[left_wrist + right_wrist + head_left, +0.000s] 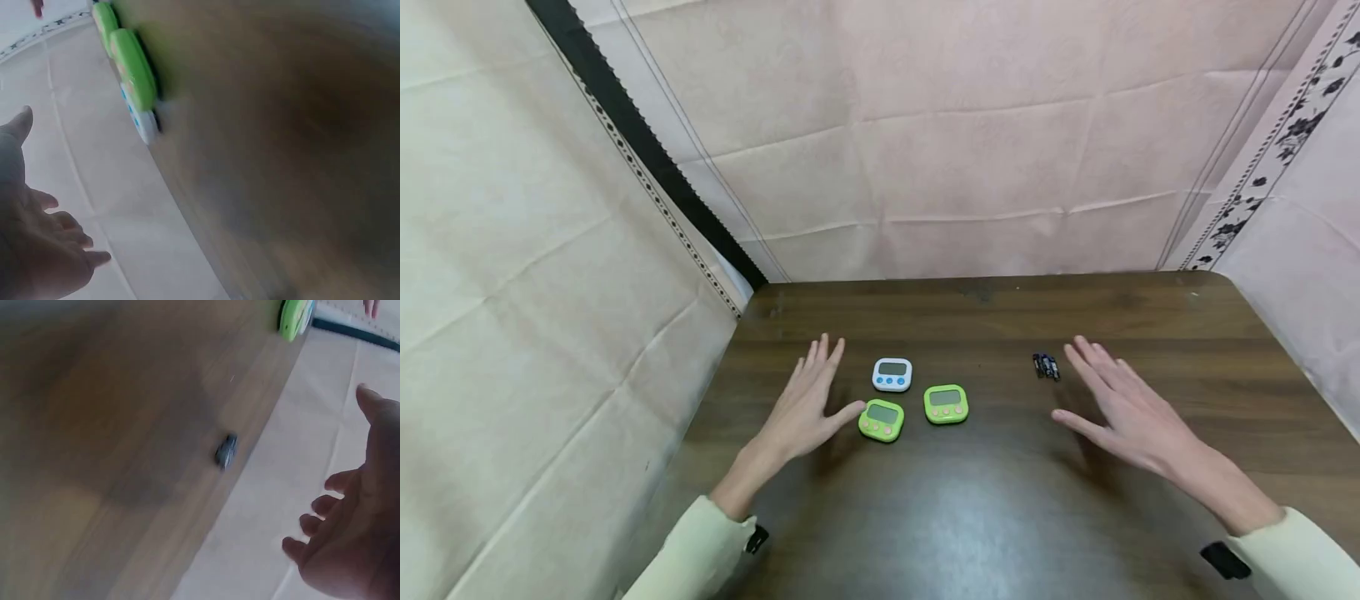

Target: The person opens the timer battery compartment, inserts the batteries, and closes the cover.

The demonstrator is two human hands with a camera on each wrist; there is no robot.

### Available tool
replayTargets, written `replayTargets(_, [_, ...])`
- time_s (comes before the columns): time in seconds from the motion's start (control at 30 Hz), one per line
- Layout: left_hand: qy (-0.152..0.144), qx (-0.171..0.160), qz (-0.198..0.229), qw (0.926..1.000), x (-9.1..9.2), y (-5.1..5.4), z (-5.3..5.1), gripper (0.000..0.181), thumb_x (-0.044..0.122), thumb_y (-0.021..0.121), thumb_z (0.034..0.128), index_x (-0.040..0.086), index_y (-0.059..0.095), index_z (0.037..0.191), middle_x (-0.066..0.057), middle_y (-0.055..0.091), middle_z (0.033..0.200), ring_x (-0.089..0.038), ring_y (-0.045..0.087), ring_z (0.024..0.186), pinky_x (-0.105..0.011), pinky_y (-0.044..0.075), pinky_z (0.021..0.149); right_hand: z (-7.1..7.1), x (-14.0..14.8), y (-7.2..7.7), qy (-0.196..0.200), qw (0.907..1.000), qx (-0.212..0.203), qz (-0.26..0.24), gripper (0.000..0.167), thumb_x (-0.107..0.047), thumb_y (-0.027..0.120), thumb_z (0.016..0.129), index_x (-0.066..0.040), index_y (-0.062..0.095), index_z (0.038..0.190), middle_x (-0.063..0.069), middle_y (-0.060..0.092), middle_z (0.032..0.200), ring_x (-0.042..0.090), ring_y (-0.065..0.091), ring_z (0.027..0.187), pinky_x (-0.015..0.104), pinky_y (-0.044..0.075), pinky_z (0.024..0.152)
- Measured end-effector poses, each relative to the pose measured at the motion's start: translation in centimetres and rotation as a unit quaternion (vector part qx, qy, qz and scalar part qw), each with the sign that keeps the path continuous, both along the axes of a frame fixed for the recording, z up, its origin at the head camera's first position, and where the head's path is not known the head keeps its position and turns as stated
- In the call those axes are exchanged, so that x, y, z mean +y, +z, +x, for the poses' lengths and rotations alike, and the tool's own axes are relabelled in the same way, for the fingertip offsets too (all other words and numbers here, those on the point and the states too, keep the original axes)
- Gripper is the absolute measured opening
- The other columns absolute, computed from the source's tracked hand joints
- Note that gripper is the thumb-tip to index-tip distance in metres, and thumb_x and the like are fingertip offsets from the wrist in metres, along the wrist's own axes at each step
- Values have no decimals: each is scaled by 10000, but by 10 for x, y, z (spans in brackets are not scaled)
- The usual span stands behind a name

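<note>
Left hand hovers over brown table, fingers straight, thumb spread toward nearer green timer, contact unclear; white timer and second green timer lie just beside that one. Right hand, fingers straight, thumb spread, hovers near small black cylinders on the table.

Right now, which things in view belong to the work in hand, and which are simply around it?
Probably work things, near the hands:
white timer
left green timer
right green timer
dark cylinders, perhaps batteries

Probably just surroundings:
brown table
pale cloth
</note>
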State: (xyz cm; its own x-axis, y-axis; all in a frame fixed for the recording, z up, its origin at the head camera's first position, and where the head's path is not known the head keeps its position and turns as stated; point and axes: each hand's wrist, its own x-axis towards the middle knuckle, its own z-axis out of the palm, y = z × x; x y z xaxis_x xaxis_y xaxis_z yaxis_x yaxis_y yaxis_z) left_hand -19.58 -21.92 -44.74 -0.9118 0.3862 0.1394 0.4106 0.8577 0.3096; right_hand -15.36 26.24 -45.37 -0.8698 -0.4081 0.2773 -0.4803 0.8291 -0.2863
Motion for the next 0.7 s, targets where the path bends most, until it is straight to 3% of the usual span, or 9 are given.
replayTargets(0.1, [-245, -213, 534, 9980, 17, 2, -11, 1049, 522, 709, 1009, 222, -5, 1716, -63, -88, 1770, -279, -4, 1627, -586, 192, 1295, -15, -24, 1, 444, 9985, -135, -276, 937, -458, 721, 1019, -31, 218, 1683, 191, 178, 1749, 397, 218, 1590, 477, 124, 1329])
replayTargets(0.23, [-582, -620, 1313, 9877, 40, -1, -24, 1081, 401, 785, 988, 300, -12, 1711, 56, -71, 1771, -222, 26, 1627, -591, 248, 1273, -33, -56, -6, 1021, 9943, -38, -302, 925, -354, 789, 990, 27, 269, 1653, 209, 228, 1733, 397, 273, 1571, 546, 251, 1290])
replayTargets(0.3, [-731, -748, 1456, 9838, 50, -5, -30, 1080, 355, 803, 981, 301, 10, 1712, 59, -21, 1774, -226, 70, 1627, -570, 249, 1281, -40, -71, -11, 1222, 9922, 15, -240, 930, -316, 823, 967, 31, 290, 1645, 212, 251, 1725, 397, 301, 1560, 580, 319, 1252])
replayTargets(0.43, [-964, -975, 1151, 9839, 67, -14, -36, 1022, 362, 800, 979, 233, 106, 1718, -11, 154, 1767, -239, 269, 1583, -501, 327, 1266, -50, -91, -22, 1466, 9886, -111, -324, 916, -274, 849, 945, 19, 326, 1638, 222, 308, 1700, 384, 385, 1519, 571, 463, 1155])
replayTargets(0.57, [-1352, -1132, 527, 9829, 81, -22, -38, 929, 399, 792, 979, 128, 261, 1692, -63, 366, 1697, -231, 471, 1471, -442, 433, 1206, -57, -104, -31, 1598, 9854, -200, -548, 826, -245, 869, 924, 24, 446, 1581, 242, 453, 1610, 366, 581, 1361, 508, 586, 1011])
replayTargets(0.7, [-1674, -1023, -6, 9806, 93, -28, -39, 848, 395, 791, 980, 46, 382, 1635, -92, 476, 1628, -223, 527, 1426, -394, 457, 1185, -60, -114, -37, 1745, 9824, -300, -603, 727, -218, 895, 892, 46, 568, 1486, 229, 585, 1494, 343, 668, 1249, 456, 618, 956])
